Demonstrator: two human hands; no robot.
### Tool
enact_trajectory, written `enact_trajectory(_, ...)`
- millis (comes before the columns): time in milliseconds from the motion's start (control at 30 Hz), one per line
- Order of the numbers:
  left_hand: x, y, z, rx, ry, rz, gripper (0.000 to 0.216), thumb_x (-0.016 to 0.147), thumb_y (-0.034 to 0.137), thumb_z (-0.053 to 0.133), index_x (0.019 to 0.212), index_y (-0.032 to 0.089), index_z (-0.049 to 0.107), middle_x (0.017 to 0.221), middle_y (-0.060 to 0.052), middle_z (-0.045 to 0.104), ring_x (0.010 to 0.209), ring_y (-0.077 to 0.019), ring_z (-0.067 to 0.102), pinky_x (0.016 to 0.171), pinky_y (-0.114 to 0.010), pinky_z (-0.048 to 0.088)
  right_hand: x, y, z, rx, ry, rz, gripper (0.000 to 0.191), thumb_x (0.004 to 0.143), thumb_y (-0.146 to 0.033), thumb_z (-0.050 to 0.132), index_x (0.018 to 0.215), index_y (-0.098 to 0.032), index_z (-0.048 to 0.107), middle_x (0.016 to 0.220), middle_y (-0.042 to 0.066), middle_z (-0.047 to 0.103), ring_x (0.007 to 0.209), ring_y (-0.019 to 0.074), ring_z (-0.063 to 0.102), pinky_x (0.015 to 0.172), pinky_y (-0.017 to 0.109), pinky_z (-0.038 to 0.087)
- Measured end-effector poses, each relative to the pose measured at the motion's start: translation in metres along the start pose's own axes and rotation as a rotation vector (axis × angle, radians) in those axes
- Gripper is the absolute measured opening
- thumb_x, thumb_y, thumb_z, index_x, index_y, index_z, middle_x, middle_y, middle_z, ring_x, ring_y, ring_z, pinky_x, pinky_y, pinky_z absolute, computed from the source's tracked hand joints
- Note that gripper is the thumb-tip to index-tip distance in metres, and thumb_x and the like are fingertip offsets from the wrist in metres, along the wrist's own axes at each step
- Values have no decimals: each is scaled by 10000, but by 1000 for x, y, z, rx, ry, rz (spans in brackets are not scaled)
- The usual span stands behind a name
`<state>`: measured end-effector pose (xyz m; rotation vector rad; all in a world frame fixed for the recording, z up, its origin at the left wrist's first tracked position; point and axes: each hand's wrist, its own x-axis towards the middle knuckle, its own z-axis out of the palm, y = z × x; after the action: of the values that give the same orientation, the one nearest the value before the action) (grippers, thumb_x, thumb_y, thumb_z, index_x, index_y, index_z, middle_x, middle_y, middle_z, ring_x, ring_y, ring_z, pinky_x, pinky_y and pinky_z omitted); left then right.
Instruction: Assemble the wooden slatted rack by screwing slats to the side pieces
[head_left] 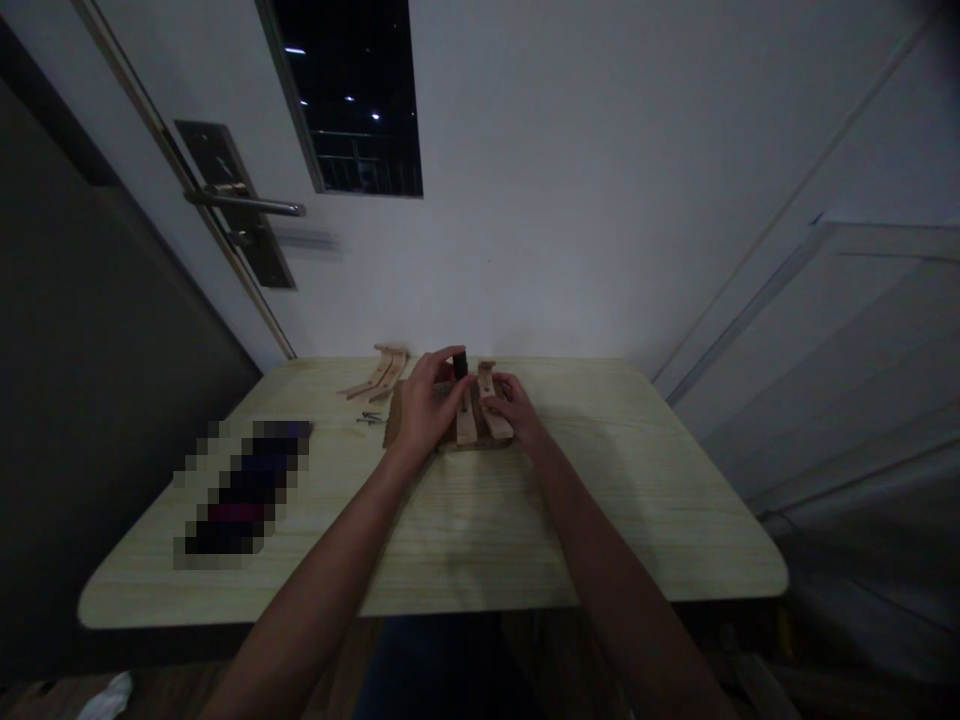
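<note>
My left hand (429, 400) is closed, with a small upright black piece (460, 364) between thumb and fingers. The black piece stands over a light wooden strip (466, 430), where a dark spot shows. My right hand (516, 405) grips a second wooden strip (496, 424) from its right side; this strip has a bent far end and a dark hole or screw. Both strips lie on a brown slab (393, 415) with a rough left edge, partly hidden under my left hand. The exact kind of the black piece is unclear.
More bent wooden strips (388, 372) lie to the left, with several dark screws or nails (370, 417) near them. A blurred-out dark item (251, 488) is on the left of the pale table (630, 510). A white door with a metal handle (247, 204) stands behind.
</note>
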<state>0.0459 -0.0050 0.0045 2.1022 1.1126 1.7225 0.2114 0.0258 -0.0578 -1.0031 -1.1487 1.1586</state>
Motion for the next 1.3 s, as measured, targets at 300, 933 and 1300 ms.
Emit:
enact_trajectory(300, -2, 5, -2, -24, -92, -20, 502, 908, 293, 615, 1386, 261, 466, 947, -16, 677, 806, -135, 642, 793, -290, 563, -2, -1, -1, -19, -6, 3, 519, 522, -342, 779, 973, -273, 532, 933, -14, 640, 893, 206, 620, 835, 382, 523)
enact_trajectory(933, 0, 1, 1, -72, -17, 39, 326, 843, 252, 722, 1154, 259, 622, 1110, -60, 633, 995, -180, 637, 872, -345, 560, -3, -5, 2, 27, -32, 1, 518, 514, -342, 760, 964, -265, 516, 948, -1, 614, 894, 210, 599, 849, 386, 497)
enact_trajectory(1300, -3, 1, 3, -138, -45, -50, 451, 896, 221, 631, 1329, 295, 530, 1090, -52, 643, 948, -161, 656, 888, -348, 568, -2, -1, 0, 22, -44, -7, 511, 532, -353, 768, 971, -267, 521, 960, 4, 613, 923, 218, 594, 850, 385, 489)
